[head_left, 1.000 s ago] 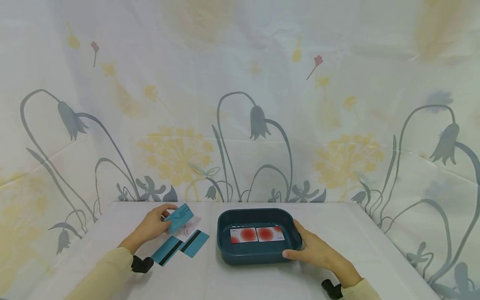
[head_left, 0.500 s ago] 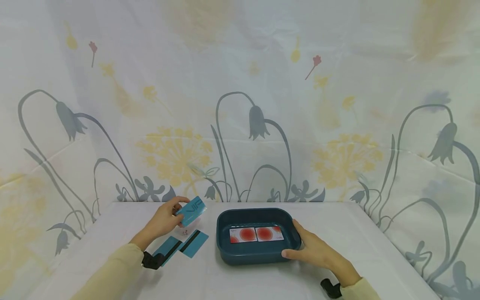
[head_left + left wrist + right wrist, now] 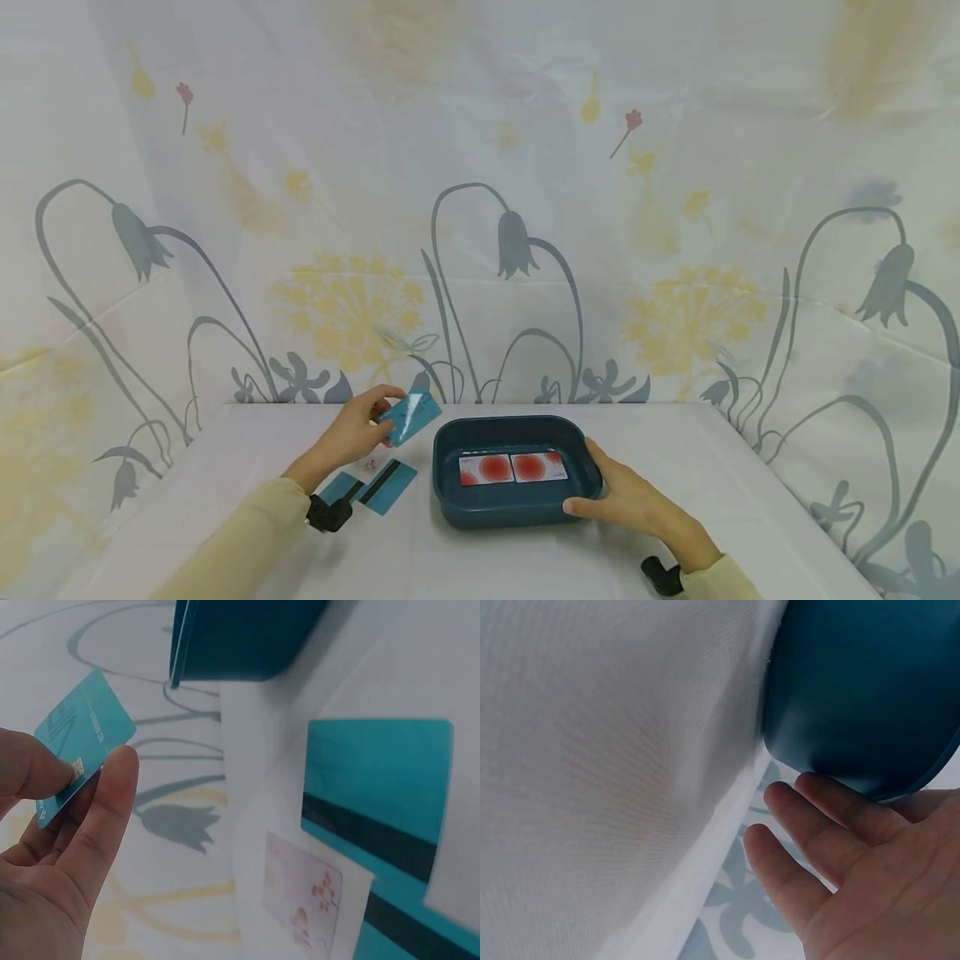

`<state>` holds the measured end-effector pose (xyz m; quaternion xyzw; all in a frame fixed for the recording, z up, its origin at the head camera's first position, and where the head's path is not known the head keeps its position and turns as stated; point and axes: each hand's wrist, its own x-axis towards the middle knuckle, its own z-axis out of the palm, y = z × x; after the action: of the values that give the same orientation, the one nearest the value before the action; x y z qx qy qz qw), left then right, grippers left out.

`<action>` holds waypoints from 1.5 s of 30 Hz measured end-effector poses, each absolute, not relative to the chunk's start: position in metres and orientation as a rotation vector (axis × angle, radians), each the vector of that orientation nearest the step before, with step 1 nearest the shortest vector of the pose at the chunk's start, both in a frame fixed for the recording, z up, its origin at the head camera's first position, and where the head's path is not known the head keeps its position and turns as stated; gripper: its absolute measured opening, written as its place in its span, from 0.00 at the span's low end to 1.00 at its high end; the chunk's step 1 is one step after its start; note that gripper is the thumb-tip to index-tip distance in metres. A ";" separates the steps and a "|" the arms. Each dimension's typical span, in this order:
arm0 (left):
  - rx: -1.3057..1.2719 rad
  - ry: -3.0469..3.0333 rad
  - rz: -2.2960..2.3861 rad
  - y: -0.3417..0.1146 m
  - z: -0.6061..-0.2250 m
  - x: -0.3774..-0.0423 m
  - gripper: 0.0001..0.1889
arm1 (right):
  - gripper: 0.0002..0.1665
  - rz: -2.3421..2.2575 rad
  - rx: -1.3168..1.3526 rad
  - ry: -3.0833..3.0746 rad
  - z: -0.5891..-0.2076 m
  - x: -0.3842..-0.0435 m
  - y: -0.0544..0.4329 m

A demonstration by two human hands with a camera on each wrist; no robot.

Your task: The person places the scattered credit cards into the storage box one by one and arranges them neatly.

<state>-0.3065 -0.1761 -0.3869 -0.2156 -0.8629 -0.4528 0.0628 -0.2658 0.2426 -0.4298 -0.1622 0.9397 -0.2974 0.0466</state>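
My left hand pinches a blue plastic card between thumb and fingers, raised above the table left of a dark teal tray. In the left wrist view the blue card shows a chip and printed digits. Inside the tray, a white card with red circles lies beside a similar red-and-white card. My right hand rests against the tray's right end, thumb at the front corner. In the right wrist view the right hand's fingers are extended and spread.
On the table left of the tray lie a blue card with a black stripe, another striped blue card and a pale card with red flowers. A floral cloth hangs behind the white table.
My left hand has moved right and slightly up with the blue card, from over the loose cards toward the tray. The right hand and the tray look unchanged.
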 end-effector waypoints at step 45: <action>-0.973 -2.710 -1.477 -0.059 -0.405 -0.310 0.22 | 0.64 -0.922 -0.534 2.858 -0.430 -0.267 0.243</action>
<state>-0.3096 -0.0591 -0.4050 -0.3005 -0.8365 -0.4559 -0.0471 -0.2673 0.2426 -0.4300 -0.1749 0.9360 -0.3020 0.0457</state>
